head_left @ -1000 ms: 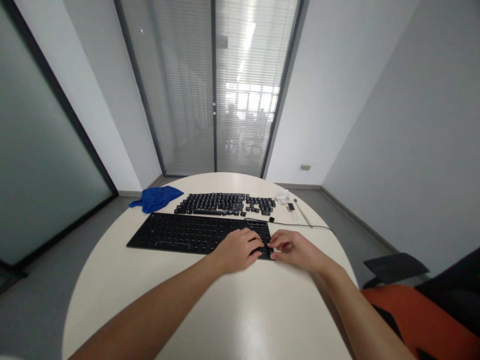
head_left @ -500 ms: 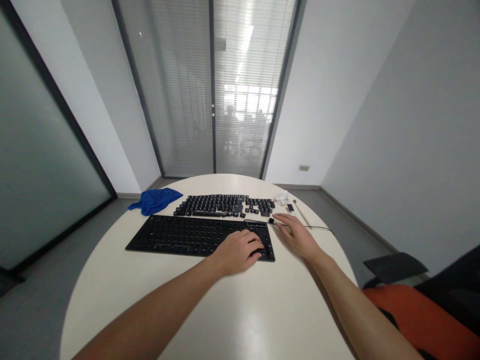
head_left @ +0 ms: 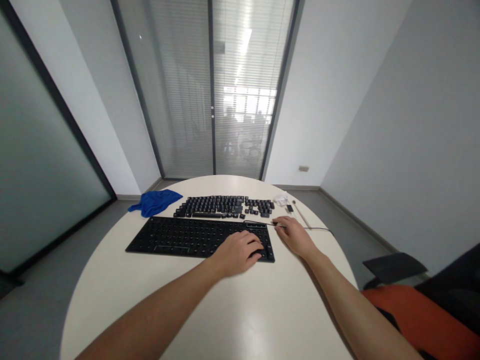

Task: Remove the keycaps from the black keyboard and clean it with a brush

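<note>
A black keyboard [head_left: 172, 235] with its keycaps off lies on the round table. Over its right end rests my left hand [head_left: 240, 252], fingers curled down and thumb near the front edge, pressing on it; what lies under the fingertips is hidden. My right hand [head_left: 294, 235] is just beyond the keyboard's right end, its fingertips pinched on a small black keycap [head_left: 275, 223] that is mostly covered. Loose black keycaps [head_left: 215, 204] lie behind the keyboard in rows, with a smaller group [head_left: 259, 206] to the right. A thin black cable [head_left: 318, 228] runs past my right hand.
A blue cloth [head_left: 155, 201] lies at the table's back left. Toward the back right are a clear crumpled item [head_left: 280, 199], a small black piece [head_left: 289, 208] and a slim brush-like stick [head_left: 301, 214]. An orange-seated chair [head_left: 423, 320] stands right of the table [head_left: 210, 315].
My right fingers have closed over the small black keycap that lay beside their tips. My left hand stays on the keyboard.
</note>
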Demonstrator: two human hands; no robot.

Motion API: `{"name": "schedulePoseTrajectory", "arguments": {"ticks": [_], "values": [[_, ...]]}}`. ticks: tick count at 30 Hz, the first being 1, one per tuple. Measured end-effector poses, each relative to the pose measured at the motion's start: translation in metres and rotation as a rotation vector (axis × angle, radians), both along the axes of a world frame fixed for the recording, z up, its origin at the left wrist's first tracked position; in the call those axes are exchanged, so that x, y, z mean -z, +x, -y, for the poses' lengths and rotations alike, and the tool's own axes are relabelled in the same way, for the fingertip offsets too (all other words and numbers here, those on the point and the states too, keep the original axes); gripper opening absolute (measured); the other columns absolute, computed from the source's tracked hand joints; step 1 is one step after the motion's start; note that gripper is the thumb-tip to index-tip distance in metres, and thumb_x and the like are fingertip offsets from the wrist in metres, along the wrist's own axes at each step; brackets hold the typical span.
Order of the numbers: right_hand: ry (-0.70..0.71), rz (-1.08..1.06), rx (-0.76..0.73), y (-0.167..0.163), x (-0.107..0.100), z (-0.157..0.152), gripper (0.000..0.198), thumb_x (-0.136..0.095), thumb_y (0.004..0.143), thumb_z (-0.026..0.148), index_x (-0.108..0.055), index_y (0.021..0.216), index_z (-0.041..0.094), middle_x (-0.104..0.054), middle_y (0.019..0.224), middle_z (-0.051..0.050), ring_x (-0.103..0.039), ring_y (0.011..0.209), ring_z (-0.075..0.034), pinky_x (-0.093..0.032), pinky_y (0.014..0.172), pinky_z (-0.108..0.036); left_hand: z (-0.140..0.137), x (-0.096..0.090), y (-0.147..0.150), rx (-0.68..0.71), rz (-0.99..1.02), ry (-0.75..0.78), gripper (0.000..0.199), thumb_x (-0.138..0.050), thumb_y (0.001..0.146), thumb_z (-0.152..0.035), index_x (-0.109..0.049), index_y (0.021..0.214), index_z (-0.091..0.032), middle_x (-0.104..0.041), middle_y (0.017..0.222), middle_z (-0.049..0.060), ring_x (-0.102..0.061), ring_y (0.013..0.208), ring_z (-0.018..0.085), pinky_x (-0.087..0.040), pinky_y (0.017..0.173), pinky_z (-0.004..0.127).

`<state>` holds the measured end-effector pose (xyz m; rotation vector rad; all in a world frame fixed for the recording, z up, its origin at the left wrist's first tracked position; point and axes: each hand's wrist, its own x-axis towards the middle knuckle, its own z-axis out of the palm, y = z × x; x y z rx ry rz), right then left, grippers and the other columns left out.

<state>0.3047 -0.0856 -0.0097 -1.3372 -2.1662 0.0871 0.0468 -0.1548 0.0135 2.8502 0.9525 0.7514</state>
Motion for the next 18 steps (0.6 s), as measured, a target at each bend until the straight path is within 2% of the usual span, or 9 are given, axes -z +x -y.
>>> {"name": "schedulePoseTrajectory", "arguments": {"ticks": [5,11,15,18], "values": [[-0.022,-0.028,0.017,0.001,0.002,-0.003,0.026,-0.052,0.091,0.026,-0.07,0.109,0.019,-0.067,0.11,-0.012,-0.06,0.106,-0.028,-0.046,0.097,-0.043,0.0,0.001,0.0,0.001,0.005,0.008,0.019,-0.057,0.094,-0.028,-0.067,0.108,-0.02,-0.066,0.112,0.006,-0.059,0.104,0.021,-0.048,0.093,0.036],[-0.088,-0.148,0.067,0.007,0.006,-0.006,0.026,-0.053,0.091,0.029,-0.069,0.108,0.02,-0.071,0.103,-0.01,-0.064,0.094,-0.027,-0.05,0.088,-0.042,0.0,0.001,-0.001,-0.003,0.007,0.007,0.019,-0.057,0.094,-0.028,-0.067,0.108,-0.019,-0.066,0.111,0.005,-0.058,0.104,0.021,-0.048,0.093,0.035],[-0.079,-0.167,0.032,0.011,0.01,-0.007,0.031,-0.049,0.093,0.029,-0.068,0.117,0.02,-0.07,0.107,-0.012,-0.064,0.098,-0.027,-0.05,0.09,-0.042,-0.001,0.002,0.0,-0.002,0.016,0.003,0.02,-0.056,0.094,-0.028,-0.066,0.109,-0.02,-0.066,0.111,0.005,-0.058,0.104,0.021,-0.048,0.093,0.035],[-0.071,-0.114,0.006,0.012,0.011,-0.009,0.03,-0.049,0.093,0.027,-0.07,0.113,0.02,-0.07,0.106,-0.012,-0.063,0.1,-0.028,-0.048,0.093,-0.045,-0.001,0.002,0.001,-0.004,0.021,-0.004,0.02,-0.057,0.093,-0.027,-0.066,0.109,-0.02,-0.066,0.111,0.006,-0.059,0.105,0.021,-0.048,0.094,0.036]]}}
